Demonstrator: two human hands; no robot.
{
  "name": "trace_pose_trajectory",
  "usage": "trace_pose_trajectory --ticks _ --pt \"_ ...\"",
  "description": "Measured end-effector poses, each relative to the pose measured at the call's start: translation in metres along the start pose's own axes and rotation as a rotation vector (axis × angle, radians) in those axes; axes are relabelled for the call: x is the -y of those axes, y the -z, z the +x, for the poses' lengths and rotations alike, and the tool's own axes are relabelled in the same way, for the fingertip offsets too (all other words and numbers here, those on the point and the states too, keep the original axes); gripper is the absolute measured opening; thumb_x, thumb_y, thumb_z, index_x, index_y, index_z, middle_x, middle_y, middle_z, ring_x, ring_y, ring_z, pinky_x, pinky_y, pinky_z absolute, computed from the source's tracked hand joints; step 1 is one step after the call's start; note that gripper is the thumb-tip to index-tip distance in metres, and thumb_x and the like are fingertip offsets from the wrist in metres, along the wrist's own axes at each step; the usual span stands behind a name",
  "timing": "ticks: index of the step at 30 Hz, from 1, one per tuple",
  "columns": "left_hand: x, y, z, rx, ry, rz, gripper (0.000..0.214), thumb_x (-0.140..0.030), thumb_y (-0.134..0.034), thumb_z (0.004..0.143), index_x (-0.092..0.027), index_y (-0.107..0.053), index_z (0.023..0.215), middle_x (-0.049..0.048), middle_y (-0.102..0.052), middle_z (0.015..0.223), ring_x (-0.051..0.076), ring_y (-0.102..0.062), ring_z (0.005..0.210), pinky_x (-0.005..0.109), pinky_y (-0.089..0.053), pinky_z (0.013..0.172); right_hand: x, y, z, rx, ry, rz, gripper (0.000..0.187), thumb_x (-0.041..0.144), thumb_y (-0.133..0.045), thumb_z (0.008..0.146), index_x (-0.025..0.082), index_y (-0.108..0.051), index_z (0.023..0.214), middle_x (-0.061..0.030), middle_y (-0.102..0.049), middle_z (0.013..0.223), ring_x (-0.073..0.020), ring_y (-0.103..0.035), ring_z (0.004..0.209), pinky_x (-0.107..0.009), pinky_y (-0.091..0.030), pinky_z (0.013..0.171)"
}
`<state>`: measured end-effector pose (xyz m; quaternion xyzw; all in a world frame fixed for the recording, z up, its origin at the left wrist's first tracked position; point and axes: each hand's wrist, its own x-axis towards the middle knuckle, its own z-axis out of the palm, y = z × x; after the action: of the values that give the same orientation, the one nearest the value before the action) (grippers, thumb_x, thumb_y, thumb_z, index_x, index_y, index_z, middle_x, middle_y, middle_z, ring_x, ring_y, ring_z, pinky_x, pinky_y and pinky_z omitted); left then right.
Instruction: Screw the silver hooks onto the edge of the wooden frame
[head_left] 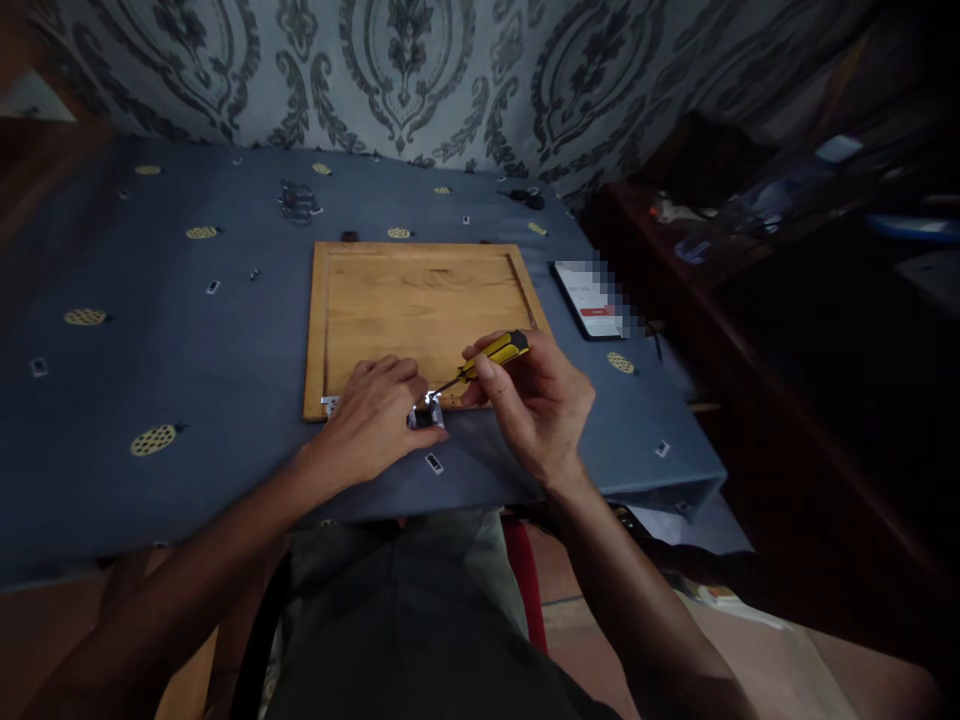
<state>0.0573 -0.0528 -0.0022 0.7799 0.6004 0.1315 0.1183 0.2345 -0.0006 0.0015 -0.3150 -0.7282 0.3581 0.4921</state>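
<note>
A framed wooden panel (420, 300) lies flat on the cloth-covered table. At its near edge, my left hand (379, 415) is closed, with its fingers and thumb around a shiny metal hinge (437, 412). My right hand (536, 400) grips a screwdriver (499, 350) by its yellow and black handle. The screwdriver's shaft slants down to the left, and its tip meets the hinge; whether a screw sits under it is too small to tell. Left of my left hand, another metal plate (328, 402) shows at the panel's corner, partly hidden.
A phone (590, 300) lies right of the panel. Small metal parts (298, 200) and a dark-handled tool (525, 197) are toward the back of the table (187, 350). Beyond hangs a patterned curtain (420, 70). To the right, dark furniture (652, 250) bears a plastic bottle (772, 205).
</note>
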Motion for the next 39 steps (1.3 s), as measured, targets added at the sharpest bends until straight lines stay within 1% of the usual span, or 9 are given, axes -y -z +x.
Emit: trace_pose_trajectory --ticks 7,11,14,18,28,31,34,36,39 --pt "-0.002 0.001 0.001 0.029 0.009 0.008 0.034 -0.044 -0.085 0.086 -0.016 -0.074 0.102 0.0086 -0.071 0.102 0.031 -0.066 0.104 0.043 -0.049 0.089 0.002 0.000 0.001 0.027 0.046 -0.038 0.008 0.030 -0.067 0.100 0.022 -0.066 0.098 0.0005 -0.071 0.088 -0.0101 -0.068 0.056 -0.026 -0.057 0.057" --pt "-0.001 0.001 0.001 0.030 -0.001 0.004 0.037 -0.043 -0.085 0.087 -0.015 -0.075 0.109 0.0093 -0.071 0.105 0.032 -0.066 0.107 0.044 -0.050 0.091 0.003 0.001 0.003 0.097 0.053 -0.059 0.010 0.031 -0.067 0.100 0.021 -0.066 0.097 0.0003 -0.070 0.086 -0.0117 -0.070 0.060 -0.026 -0.057 0.057" --pt "-0.002 0.002 0.001 0.034 0.005 0.013 0.035 -0.044 -0.085 0.087 -0.015 -0.075 0.105 0.0092 -0.071 0.103 0.032 -0.066 0.105 0.044 -0.050 0.090 0.001 0.001 0.006 0.110 0.051 -0.047 0.014 0.034 -0.066 0.101 0.021 -0.065 0.096 0.0016 -0.068 0.081 -0.0113 -0.068 0.058 -0.025 -0.057 0.057" --pt "-0.003 0.002 0.001 0.038 0.014 0.011 0.036 -0.044 -0.085 0.086 -0.015 -0.075 0.103 0.0096 -0.071 0.102 0.032 -0.066 0.105 0.044 -0.050 0.090 -0.001 -0.001 0.007 0.059 0.040 -0.072 0.019 0.038 -0.068 0.100 0.022 -0.062 0.091 0.0017 -0.067 0.078 -0.0123 -0.066 0.060 -0.026 -0.054 0.057" --pt "-0.003 0.003 0.002 0.047 0.026 -0.018 0.036 -0.041 -0.086 0.086 -0.014 -0.076 0.105 0.0096 -0.070 0.103 0.033 -0.065 0.106 0.044 -0.049 0.091 0.001 -0.007 0.005 0.006 0.053 -0.118 0.016 0.027 -0.070 0.097 0.022 -0.059 0.086 0.0062 -0.061 0.069 -0.0099 -0.064 0.055 -0.023 -0.050 0.054" --pt "-0.003 0.003 0.002 0.037 0.020 -0.013 0.035 -0.042 -0.086 0.085 -0.014 -0.076 0.103 0.0094 -0.070 0.102 0.032 -0.065 0.105 0.044 -0.049 0.090 0.003 -0.007 0.002 -0.014 0.056 -0.034 0.013 0.027 -0.070 0.098 0.022 -0.062 0.089 0.0053 -0.064 0.076 -0.0084 -0.066 0.053 -0.022 -0.052 0.053" --pt "-0.001 0.002 0.001 0.026 0.015 -0.015 0.034 -0.043 -0.086 0.085 -0.015 -0.075 0.101 0.0086 -0.070 0.101 0.032 -0.065 0.104 0.043 -0.049 0.091 0.007 -0.004 -0.001 -0.155 0.094 0.030 0.011 0.034 -0.068 0.100 0.023 -0.066 0.099 0.0015 -0.072 0.090 -0.0080 -0.067 0.053 -0.022 -0.055 0.050" --pt "-0.001 0.001 0.000 0.022 0.011 -0.020 0.034 -0.043 -0.087 0.085 -0.015 -0.075 0.101 0.0077 -0.069 0.100 0.031 -0.065 0.104 0.043 -0.048 0.090 0.009 -0.001 -0.002 -0.219 0.120 0.019 0.013 0.037 -0.067 0.101 0.024 -0.067 0.101 0.0003 -0.074 0.093 -0.0084 -0.068 0.054 -0.023 -0.056 0.050" --pt "0.000 0.000 0.000 0.000 0.002 -0.012 0.033 -0.043 -0.087 0.084 -0.016 -0.075 0.099 0.0065 -0.069 0.098 0.030 -0.065 0.102 0.041 -0.049 0.088 0.007 0.002 -0.003 -0.173 0.077 0.009 0.016 0.040 -0.067 0.100 0.023 -0.066 0.100 0.0004 -0.073 0.091 -0.0083 -0.067 0.053 -0.023 -0.057 0.050"
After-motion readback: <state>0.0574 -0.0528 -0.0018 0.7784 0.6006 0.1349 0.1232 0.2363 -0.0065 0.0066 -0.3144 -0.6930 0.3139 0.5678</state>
